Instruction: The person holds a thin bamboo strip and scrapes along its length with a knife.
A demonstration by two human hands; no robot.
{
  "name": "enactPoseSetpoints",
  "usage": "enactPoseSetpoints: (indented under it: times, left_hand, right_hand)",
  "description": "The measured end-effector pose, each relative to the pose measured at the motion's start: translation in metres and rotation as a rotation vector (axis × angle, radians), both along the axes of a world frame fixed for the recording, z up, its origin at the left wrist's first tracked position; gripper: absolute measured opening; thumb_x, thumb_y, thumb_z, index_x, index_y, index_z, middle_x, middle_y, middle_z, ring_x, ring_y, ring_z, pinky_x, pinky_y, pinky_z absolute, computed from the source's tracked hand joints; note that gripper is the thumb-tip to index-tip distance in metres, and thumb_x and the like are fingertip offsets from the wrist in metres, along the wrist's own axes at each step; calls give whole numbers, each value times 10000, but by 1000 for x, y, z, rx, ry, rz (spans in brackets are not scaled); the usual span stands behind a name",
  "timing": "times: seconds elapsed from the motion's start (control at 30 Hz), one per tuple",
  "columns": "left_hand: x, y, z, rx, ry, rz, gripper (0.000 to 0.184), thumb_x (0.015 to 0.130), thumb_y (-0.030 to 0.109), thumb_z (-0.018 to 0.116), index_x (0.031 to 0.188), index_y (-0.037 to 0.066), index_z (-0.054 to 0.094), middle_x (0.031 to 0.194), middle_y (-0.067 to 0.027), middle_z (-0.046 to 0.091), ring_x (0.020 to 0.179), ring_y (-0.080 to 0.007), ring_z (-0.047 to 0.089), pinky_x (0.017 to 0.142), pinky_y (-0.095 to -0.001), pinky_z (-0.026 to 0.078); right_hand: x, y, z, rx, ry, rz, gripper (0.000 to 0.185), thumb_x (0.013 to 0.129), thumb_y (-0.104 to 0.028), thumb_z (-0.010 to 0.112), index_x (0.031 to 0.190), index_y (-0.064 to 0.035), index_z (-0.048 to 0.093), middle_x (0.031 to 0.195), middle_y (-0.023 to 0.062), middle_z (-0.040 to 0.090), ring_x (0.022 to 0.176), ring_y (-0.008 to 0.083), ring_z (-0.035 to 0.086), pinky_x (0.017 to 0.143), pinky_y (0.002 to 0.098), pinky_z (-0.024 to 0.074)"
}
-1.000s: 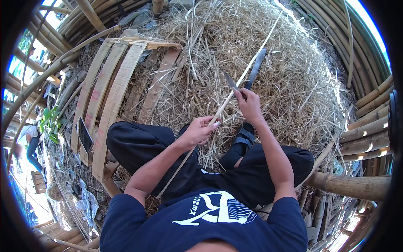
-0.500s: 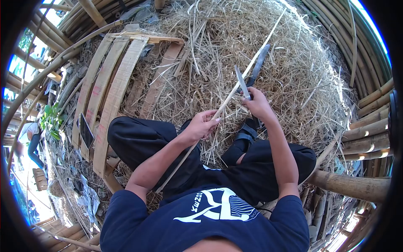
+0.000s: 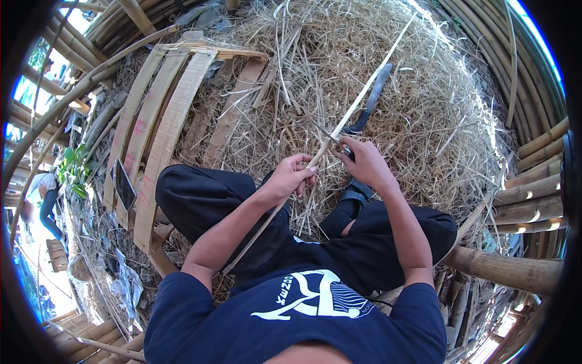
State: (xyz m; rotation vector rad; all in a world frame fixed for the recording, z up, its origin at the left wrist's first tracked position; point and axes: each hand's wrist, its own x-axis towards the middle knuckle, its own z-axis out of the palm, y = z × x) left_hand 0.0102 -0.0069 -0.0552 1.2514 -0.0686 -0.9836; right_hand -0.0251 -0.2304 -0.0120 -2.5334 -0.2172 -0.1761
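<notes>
My left hand [image 3: 293, 178] is closed round a long pale bamboo strip [image 3: 370, 86]. The strip slants from beside my lap at lower left to the far upper right. In my right hand [image 3: 365, 161] is a small knife [image 3: 328, 134], its dark handle mostly hidden by my fingers. Its thin blade crosses the strip just beyond my left hand, seen nearly edge-on. Past my right hand, a larger dark-bladed knife [image 3: 378, 88] lies on the heap of shavings [image 3: 424, 121], partly beside the strip.
Wooden slats of a pallet [image 3: 173, 124] lie at left, with a phone [image 3: 123, 185] on them. A thick bamboo pole [image 3: 509, 270] runs at right, and stacked bamboo [image 3: 533, 67] lines the edge. A bent-over person [image 3: 47, 194] is at far left. My sandalled foot [image 3: 351, 197] rests on the shavings.
My right hand has moved slightly left and toward me. The small knife's blade has turned from pointing away, beside the strip, to lying across it. My left hand stays nearly in place.
</notes>
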Motion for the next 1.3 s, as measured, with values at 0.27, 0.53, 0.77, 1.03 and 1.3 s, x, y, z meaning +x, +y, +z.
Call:
enactPoseSetpoints:
  times: [0.27,0.53,0.77,1.03,1.3]
  left_hand:
    - [1,-2,5,44,0,2,222,956,167,568,1082,-5,505,746,-52,612,412,-59,501,385,-192,403]
    - [4,-1,5,52,91,-74,243,991,228,510,1103,13,488,692,-12,554,392,-35,415,349,-190,324]
    - [1,-6,12,33,72,-57,201,1011,224,466,1130,65,499,642,55,423,411,-15,313,352,-192,227]
    - [-3,-7,16,17,-1,-70,121,1003,177,484,1046,80,542,605,85,367,416,-5,276,367,-194,197]
    - [7,-11,12,122,-68,-38,122,1003,190,490,1018,78,536,610,105,340,435,15,259,369,-176,167]
  right_hand:
    - [6,2,6,-99,504,-237,374,837,-329,652,774,40,655,721,249,629,720,411,621,675,474,482]
    - [-3,15,-29,29,459,-223,335,849,-304,615,778,16,684,672,253,609,690,422,615,699,474,491]
    - [-1,30,-39,40,536,-228,286,773,-272,629,804,3,703,705,251,632,706,413,636,726,465,516]
    - [-4,33,-66,-79,257,-254,251,722,-219,631,686,26,679,693,267,633,691,415,649,676,469,544]
    - [27,15,-84,-182,358,-313,224,689,-228,662,667,-5,667,706,233,654,701,390,667,663,458,550]
